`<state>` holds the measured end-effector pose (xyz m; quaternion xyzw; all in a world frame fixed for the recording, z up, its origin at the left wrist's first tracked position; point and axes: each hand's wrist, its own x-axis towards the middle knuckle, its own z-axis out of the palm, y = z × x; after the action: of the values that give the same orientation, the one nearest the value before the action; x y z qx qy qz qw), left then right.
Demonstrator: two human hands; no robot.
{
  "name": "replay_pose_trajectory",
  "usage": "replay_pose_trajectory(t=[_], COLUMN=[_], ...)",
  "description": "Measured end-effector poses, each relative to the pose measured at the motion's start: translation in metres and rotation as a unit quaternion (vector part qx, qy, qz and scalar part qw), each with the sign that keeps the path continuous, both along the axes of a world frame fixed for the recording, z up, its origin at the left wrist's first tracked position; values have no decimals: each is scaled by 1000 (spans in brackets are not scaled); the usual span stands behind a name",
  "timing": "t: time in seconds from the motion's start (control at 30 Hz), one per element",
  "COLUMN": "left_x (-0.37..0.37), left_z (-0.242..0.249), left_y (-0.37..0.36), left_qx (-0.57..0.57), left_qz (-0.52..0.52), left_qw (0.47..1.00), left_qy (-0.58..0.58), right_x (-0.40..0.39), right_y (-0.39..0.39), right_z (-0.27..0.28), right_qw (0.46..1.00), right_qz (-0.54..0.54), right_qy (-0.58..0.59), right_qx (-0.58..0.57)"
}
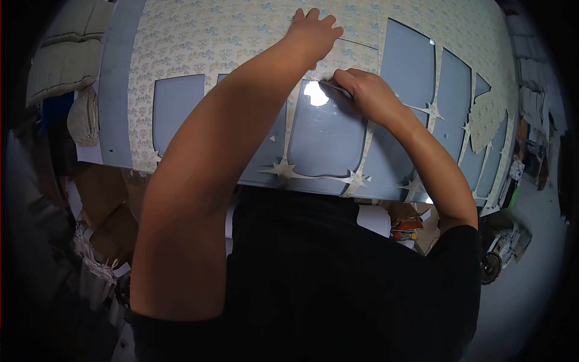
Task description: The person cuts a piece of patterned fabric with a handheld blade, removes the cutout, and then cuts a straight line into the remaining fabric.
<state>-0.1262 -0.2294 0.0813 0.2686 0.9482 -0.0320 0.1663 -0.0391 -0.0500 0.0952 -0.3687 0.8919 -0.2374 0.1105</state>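
Observation:
A pale sheet (181,36) with a small printed pattern lies over a grey work surface (329,139). Several rounded panels have been cut out of it, leaving narrow strips and star-shaped scraps (283,169). My left hand (315,35) is open, fingers spread, resting on the uncut part of the sheet. Beside its far side runs a thin dark slit (359,43). Nearer to me, my right hand (365,92) is closed at the upper edge of one opening. A thin dark edge shows by its fingertips, but what it grips is hidden.
Folded stacks of pale cloth (63,69) stand at the left of the table. A loose patterned scrap (484,123) lies on the right side. Below the table edge are cardboard (105,196) and a red packet (407,224). A wheeled metal object (491,265) stands at lower right.

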Motion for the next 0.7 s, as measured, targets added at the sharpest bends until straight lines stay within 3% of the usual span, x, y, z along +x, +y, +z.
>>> replay_pose_trajectory(t=[0.23,0.6,0.7], left_x=[4,-10,-12], left_z=[10,-13,-17], left_y=[-8,-14,-14], left_qx=[16,45,48], left_qz=[-59,-94,-104], left_qw=[998,993,991], left_qy=[32,52,73], right_x=[5,25,27], right_y=[-23,-74,-76], right_z=[-16,-13,-20], right_qw=[999,967,964], right_qz=[-42,-250,-259], right_qy=[15,-33,-12], right_qx=[-20,-35,-56])
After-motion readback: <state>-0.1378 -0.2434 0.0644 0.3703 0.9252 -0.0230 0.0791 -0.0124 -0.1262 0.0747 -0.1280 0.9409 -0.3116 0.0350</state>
